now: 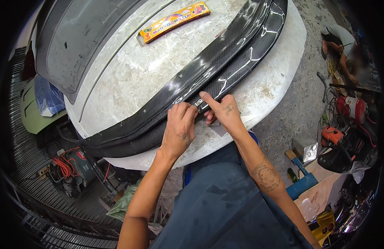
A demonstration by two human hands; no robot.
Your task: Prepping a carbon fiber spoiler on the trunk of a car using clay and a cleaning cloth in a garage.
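Glossy black woven-pattern part (237,68) lies curved across the pale scuffed work surface (125,83); left hand (180,126) loosely curled, fingertips at its near edge, right hand (226,113) half-open, thumb on top, fingers bent by that edge (can't tell if either pinches anything small). Main risk, my guess: uneven pressure from both hands at one spot could make the long part rock or slide, and a slipping fingertip might scuff the gloss.
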